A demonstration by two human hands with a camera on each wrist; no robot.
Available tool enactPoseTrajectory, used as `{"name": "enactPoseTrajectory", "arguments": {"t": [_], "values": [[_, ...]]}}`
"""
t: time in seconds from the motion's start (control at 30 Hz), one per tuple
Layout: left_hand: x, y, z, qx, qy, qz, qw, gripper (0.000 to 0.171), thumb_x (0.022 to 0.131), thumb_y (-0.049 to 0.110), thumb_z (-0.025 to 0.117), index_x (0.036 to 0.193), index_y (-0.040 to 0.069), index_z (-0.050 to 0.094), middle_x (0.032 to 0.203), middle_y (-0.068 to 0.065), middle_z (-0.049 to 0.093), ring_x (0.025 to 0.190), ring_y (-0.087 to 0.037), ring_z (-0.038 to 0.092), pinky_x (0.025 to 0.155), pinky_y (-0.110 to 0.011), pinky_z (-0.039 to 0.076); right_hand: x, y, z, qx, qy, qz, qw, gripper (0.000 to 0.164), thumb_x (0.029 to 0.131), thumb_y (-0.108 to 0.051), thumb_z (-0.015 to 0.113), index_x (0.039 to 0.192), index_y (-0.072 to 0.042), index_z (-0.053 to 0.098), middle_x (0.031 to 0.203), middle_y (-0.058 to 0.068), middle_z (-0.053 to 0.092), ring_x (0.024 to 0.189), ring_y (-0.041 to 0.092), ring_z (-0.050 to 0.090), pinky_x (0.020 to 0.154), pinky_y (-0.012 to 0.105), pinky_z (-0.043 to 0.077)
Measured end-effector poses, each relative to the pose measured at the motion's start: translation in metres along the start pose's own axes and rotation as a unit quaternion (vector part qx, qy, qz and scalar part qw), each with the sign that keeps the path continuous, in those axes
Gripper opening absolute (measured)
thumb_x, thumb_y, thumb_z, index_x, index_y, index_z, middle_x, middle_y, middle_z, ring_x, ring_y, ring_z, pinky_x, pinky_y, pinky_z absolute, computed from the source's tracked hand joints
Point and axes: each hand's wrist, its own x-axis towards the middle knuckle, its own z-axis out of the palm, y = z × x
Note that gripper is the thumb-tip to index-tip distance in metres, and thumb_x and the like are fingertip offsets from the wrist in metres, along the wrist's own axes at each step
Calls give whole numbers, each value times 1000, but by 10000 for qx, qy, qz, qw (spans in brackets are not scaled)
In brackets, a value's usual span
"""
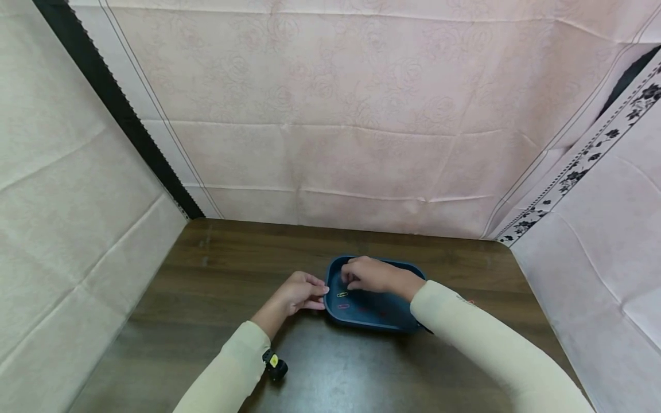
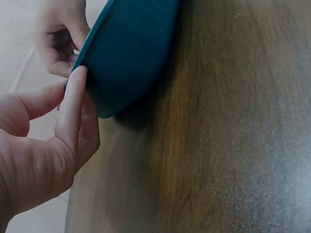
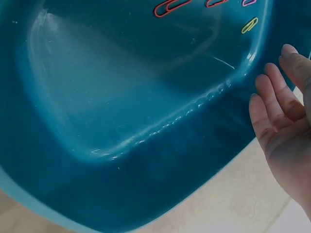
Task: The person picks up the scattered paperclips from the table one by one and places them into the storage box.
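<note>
A blue plastic tray sits on the wooden table. At its left end my left hand pinches the rim between thumb and fingers; the left wrist view shows this grip on the tray's edge. My right hand is over the back left part of the tray, fingers loosely bent. In the right wrist view nothing shows between the right hand's fingertips. Inside the tray lie a yellow paper clip, a pink paper clip and red paper clips.
The brown table extends around the tray. Pale patterned cloth hangs behind it and at both sides. A black device is strapped to the left wrist. A small red thing shows beyond the right sleeve.
</note>
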Motion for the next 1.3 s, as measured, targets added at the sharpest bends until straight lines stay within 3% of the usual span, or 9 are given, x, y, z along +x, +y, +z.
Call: {"name": "enactPoseTrajectory", "arguments": {"t": [0.67,0.87,1.07,1.3], "values": [[-3,2,3,-31,93,7,10000,29,99,6,68,123,-9,60,99,-20,67,74,-19,69,75,-35,67,-41,3,-9,361,878,-36,9955,22,99,-18,71,120,-9,71,114,0,67,105,16,66,92,36,62],[-5,1,3,-62,109,40,9999,29,99,5,68,123,-10,60,98,-19,66,73,-18,67,74,-35,67,-54,5,-6,532,1233,-9,9909,24,99,-18,72,121,-8,71,114,2,69,106,18,68,94,43,62],[-6,1,3,-78,132,83,9998,30,99,4,68,123,-11,59,94,-17,65,72,-18,67,73,-34,67,-68,4,-6,603,1486,143,9870,27,99,-20,72,122,-8,70,115,5,69,109,21,68,95,41,62],[-5,-1,3,-26,135,89,9999,30,99,5,68,123,-10,60,96,-18,66,72,-18,68,74,-34,67,-90,8,-4,824,1876,85,9787,27,100,-23,71,123,-10,69,121,8,69,113,30,67,97,51,59]]}}
